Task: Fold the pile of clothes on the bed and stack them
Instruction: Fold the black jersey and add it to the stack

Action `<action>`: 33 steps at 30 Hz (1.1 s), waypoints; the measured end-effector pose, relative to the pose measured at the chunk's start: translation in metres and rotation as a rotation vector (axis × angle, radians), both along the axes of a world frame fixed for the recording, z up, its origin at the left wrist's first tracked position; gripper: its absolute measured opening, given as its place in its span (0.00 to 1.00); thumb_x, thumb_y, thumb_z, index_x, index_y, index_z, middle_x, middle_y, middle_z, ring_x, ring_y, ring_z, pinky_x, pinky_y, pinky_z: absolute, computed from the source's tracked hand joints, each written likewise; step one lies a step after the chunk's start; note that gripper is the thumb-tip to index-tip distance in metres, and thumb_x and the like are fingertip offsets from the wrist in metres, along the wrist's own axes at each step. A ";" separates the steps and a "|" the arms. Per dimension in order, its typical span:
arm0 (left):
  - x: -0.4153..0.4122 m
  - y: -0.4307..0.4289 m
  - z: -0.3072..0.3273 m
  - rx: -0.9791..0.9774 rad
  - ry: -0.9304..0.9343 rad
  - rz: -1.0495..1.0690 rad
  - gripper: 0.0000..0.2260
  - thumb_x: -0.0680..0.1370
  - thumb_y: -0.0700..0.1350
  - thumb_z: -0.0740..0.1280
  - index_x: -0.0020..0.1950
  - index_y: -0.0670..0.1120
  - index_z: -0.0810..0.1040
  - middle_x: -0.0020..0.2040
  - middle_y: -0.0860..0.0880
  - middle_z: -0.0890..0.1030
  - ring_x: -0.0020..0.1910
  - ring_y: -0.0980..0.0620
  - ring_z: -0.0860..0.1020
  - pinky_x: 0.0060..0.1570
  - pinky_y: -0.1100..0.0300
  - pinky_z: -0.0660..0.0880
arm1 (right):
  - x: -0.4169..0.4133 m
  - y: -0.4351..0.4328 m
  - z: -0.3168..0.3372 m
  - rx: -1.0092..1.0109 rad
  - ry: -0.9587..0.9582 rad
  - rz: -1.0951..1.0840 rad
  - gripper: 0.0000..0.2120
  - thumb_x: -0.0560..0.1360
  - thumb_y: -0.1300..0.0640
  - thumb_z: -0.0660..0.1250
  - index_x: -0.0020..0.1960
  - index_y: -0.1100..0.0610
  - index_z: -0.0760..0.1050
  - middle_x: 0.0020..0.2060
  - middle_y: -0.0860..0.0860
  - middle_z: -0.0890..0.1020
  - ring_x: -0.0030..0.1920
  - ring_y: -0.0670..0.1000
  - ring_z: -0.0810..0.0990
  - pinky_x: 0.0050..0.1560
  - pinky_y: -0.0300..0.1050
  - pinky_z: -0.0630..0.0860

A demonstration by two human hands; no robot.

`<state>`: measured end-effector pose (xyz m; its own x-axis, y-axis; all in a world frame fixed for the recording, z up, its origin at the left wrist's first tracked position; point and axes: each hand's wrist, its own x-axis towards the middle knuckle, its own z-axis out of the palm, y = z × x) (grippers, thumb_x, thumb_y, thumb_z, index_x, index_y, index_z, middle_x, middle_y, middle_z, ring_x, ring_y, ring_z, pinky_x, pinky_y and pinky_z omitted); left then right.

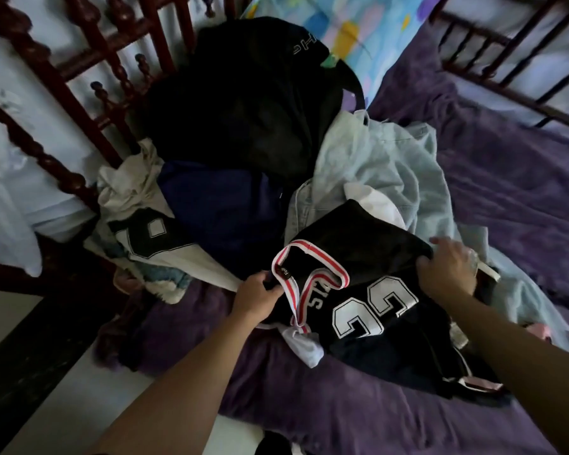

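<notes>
**Numerals and letters show on heaped clothes**

Lower centre: a black jersey [368,254] bears two matching white block digits [375,307], upside down to the camera and creased; whether 22 or 33 cannot be told. Beside its red-and-white neckband [326,278] run white letters [312,302], partly folded under, only an S sure. The neck label [284,274] carries print too small to read. Upper centre: a black garment [243,103] shows outlined letters "He". Left: a white garment [184,257] has a large black numeral, cut off.
</notes>
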<state>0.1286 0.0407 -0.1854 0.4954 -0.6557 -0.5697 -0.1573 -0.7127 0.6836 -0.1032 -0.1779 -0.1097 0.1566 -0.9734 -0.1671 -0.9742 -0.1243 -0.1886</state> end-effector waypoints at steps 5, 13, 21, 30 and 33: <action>-0.036 0.000 -0.004 -0.089 0.239 0.149 0.17 0.72 0.52 0.66 0.59 0.48 0.77 0.55 0.50 0.81 0.56 0.51 0.78 0.59 0.53 0.74 | 0.090 0.044 -0.026 0.001 -0.158 0.614 0.31 0.70 0.49 0.70 0.71 0.48 0.66 0.72 0.50 0.66 0.72 0.53 0.63 0.63 0.54 0.69; -0.071 -0.003 -0.015 0.075 -0.275 0.025 0.12 0.79 0.47 0.61 0.55 0.42 0.78 0.54 0.41 0.78 0.55 0.41 0.77 0.54 0.49 0.73 | 0.079 0.029 -0.036 0.093 0.050 0.530 0.12 0.72 0.51 0.64 0.54 0.49 0.78 0.49 0.54 0.82 0.51 0.60 0.79 0.47 0.49 0.72; -0.018 -0.035 0.105 -0.322 -0.608 0.204 0.07 0.80 0.39 0.59 0.48 0.40 0.77 0.37 0.44 0.79 0.39 0.42 0.78 0.37 0.57 0.65 | 0.025 -0.028 0.069 0.476 -0.416 0.419 0.13 0.70 0.42 0.73 0.39 0.53 0.81 0.30 0.44 0.77 0.32 0.42 0.75 0.36 0.38 0.68; -0.014 -0.077 0.284 -0.699 -0.792 -0.116 0.08 0.83 0.44 0.56 0.50 0.43 0.72 0.29 0.54 0.69 0.26 0.53 0.70 0.27 0.54 0.66 | 0.011 -0.045 0.209 0.261 -0.552 0.577 0.07 0.66 0.64 0.72 0.34 0.62 0.74 0.29 0.51 0.72 0.33 0.48 0.70 0.37 0.45 0.68; -0.008 -0.080 0.335 -0.688 -0.937 -0.304 0.08 0.80 0.53 0.60 0.49 0.49 0.72 0.28 0.55 0.70 0.27 0.57 0.71 0.27 0.59 0.64 | -0.017 -0.055 0.258 0.169 -0.765 0.471 0.04 0.70 0.68 0.68 0.39 0.69 0.75 0.32 0.55 0.72 0.35 0.51 0.69 0.37 0.46 0.66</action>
